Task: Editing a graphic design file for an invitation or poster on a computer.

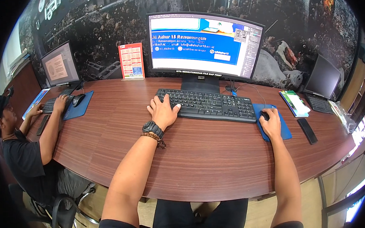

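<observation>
My left hand rests on the left end of a black keyboard, its fingers spread over the keys. A dark watch and a beaded bracelet circle that wrist. On the right, my right hand is wrapped over a black computer mouse, which lies on a blue mouse pad; the hand hides most of the mouse. Behind the keyboard stands a wide monitor showing a blue and white design in an editing program.
A phone, some booklets and a laptop lie right on the brown desk. A red calendar stands left of the monitor. Far left, a person types at another keyboard before a monitor.
</observation>
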Motion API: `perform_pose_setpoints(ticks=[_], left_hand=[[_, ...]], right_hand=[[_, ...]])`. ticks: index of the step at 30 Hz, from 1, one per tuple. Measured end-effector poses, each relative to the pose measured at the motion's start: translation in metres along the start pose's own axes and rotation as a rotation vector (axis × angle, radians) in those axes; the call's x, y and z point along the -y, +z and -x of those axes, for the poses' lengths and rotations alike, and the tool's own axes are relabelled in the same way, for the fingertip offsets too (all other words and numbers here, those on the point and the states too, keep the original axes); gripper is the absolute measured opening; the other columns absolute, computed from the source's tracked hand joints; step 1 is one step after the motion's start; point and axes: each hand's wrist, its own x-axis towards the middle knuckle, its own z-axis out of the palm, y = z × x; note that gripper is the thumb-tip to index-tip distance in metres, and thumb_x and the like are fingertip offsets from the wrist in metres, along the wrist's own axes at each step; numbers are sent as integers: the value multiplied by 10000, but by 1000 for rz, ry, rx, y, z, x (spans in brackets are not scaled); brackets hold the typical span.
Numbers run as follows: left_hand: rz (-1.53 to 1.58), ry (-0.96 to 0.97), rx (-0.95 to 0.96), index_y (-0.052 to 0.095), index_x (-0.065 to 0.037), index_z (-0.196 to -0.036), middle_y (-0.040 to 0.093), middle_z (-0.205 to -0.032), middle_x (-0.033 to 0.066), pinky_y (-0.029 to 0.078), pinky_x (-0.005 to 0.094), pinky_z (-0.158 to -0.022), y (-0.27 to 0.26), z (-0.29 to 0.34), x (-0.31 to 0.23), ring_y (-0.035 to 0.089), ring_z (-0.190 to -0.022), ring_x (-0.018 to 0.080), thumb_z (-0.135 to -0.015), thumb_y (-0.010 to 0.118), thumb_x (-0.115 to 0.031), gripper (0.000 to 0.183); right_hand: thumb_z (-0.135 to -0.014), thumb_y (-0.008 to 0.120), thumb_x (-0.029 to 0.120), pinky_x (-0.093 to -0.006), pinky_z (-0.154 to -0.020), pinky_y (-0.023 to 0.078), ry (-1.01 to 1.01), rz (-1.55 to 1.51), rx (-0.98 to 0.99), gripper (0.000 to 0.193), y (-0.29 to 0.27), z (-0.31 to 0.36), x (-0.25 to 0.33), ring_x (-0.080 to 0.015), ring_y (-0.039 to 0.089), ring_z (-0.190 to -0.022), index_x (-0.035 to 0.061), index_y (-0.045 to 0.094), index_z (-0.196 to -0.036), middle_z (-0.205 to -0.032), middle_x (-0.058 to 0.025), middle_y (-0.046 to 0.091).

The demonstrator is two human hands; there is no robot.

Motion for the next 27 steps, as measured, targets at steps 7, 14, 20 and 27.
perform_pose_setpoints(ticks=[7,14,20,27], left_hand=[[11,4,10,432,-28,-1461,345,-1449,310,216,589,-1130,-1,-1,0,292,-1378,463,-906,642,-495,755],[14,22,19,434,-8,-1458,327,-1456,337,208,594,-1129,-1,1,-1,276,-1386,472,-893,637,-570,822],[7,43,-4,444,-7,-1444,374,-1407,302,198,624,-1108,1,0,1,305,-1346,449,-875,635,-606,848],[-1,47,-18,433,-7,-1451,369,-1412,305,192,633,-1111,4,-1,3,284,-1365,455,-874,636,-608,858]], right_hand=[[-780,658,179,-447,-927,495,-2,-3,3,320,0,-1,-1,-370,604,-1071,55,711,-1071,-1148,-164,596],[-786,664,180,-446,-920,497,6,-16,-3,302,-1,0,2,-369,602,-1065,49,715,-1054,-1129,-168,590],[-787,671,180,-443,-915,501,-19,-14,-19,300,1,-2,-4,-369,605,-1053,43,720,-1049,-1119,-169,591],[-786,675,179,-446,-919,499,-31,-12,-15,309,2,-3,-5,-375,606,-1056,38,722,-1056,-1136,-182,596]])
